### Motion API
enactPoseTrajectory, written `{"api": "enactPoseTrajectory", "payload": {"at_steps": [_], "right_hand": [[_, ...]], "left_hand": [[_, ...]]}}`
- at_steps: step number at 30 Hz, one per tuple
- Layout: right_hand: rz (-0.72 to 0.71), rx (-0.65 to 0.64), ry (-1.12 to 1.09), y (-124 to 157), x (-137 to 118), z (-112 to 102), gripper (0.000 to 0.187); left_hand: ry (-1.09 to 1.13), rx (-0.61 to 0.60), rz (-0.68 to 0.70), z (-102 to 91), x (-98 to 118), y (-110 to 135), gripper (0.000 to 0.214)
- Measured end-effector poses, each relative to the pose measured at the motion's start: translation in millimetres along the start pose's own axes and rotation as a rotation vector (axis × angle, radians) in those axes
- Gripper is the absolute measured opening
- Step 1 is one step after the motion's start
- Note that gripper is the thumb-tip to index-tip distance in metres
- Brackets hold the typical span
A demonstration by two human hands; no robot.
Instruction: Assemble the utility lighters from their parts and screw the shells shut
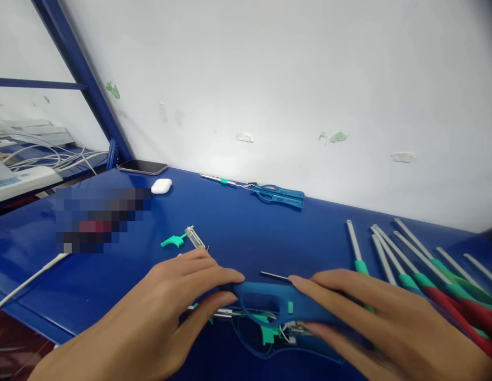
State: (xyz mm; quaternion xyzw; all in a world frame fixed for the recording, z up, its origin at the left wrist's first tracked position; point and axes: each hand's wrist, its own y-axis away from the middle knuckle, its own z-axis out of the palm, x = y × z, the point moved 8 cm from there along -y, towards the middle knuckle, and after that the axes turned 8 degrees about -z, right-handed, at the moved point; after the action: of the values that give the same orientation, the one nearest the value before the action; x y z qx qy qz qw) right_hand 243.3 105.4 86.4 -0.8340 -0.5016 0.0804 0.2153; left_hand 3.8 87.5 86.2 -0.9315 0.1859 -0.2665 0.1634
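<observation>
My left hand [178, 301] and my right hand [373, 312] both grip a blue plastic lighter housing [281, 307] low over the blue table [238, 222]. My left fingers pinch its left end; my right fingers wrap its right end. Beneath it lies an open half with green trigger parts [269, 333] and a thin metal rod [274, 275] just behind. A loose green trigger with a clear part [184, 239] lies behind my left hand.
Several metal tubes with green and red collars [420, 264] fan out at the right. An assembled blue long lighter [269, 191] lies by the white wall. A phone [142, 167], a white earbud case [161, 186] and a white cable [27, 283] sit at the left.
</observation>
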Motion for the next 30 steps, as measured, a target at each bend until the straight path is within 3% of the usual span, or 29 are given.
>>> {"api": "enactPoseTrajectory", "payload": {"at_steps": [8,12,18,28,30], "right_hand": [[-0.082,0.051,-0.056,-14,-17,-7,0.042],[-0.074,0.040,-0.055,-11,-18,-1,0.043],[-0.022,0.024,-0.027,-12,-15,8,0.027],[-0.035,-0.013,-0.012,-12,-15,10,0.030],[-0.060,0.004,-0.024,-13,-16,6,0.040]], "left_hand": [[-0.003,-0.324,0.090,19.4,13,-7,0.026],[-0.055,-0.367,0.142,24.6,17,-3,0.032],[-0.071,-0.375,0.136,29.7,17,-2,0.027],[-0.098,-0.458,0.082,38.5,9,3,0.031],[-0.096,-0.464,0.076,39.8,8,4,0.031]]}}
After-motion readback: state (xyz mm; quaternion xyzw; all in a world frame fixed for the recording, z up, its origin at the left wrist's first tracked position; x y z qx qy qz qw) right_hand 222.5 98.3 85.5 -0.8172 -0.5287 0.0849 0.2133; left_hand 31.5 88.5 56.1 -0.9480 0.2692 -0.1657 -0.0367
